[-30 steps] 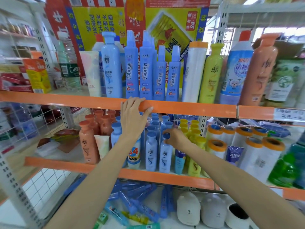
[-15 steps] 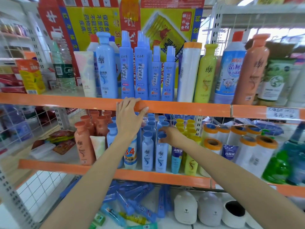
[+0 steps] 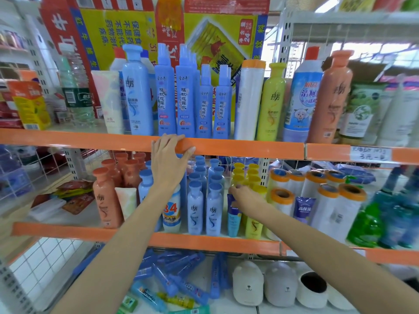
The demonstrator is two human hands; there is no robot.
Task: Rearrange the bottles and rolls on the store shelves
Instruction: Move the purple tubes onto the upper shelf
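Observation:
My left hand (image 3: 170, 162) rests flat on the orange front edge of the upper shelf (image 3: 238, 147), fingers spread over it. My right hand (image 3: 243, 197) reaches into the middle shelf (image 3: 204, 242), its fingers curled at the top of a dark blue tube (image 3: 233, 217). That tube stands between light blue bottles (image 3: 214, 211) and yellow bottles (image 3: 252, 223). Orange-capped white rolls (image 3: 281, 196) stand to the right. Salmon bottles (image 3: 105, 200) fill the left. On the upper shelf stand tall blue spray bottles (image 3: 184, 98), one white roll (image 3: 249, 98) and a yellow bottle (image 3: 272, 100).
A white "84" bottle (image 3: 172, 214) stands under my left wrist. Green and blue bottles (image 3: 367, 225) crowd the far right. The bottom shelf holds loose blue tubes (image 3: 176, 277) and bear-shaped white holders (image 3: 248, 284). A wire grid panel (image 3: 34, 268) stands at the lower left.
My right hand has shifted right from the light blue bottle's cap to the top of the dark blue tube. My left hand has stayed on the shelf edge.

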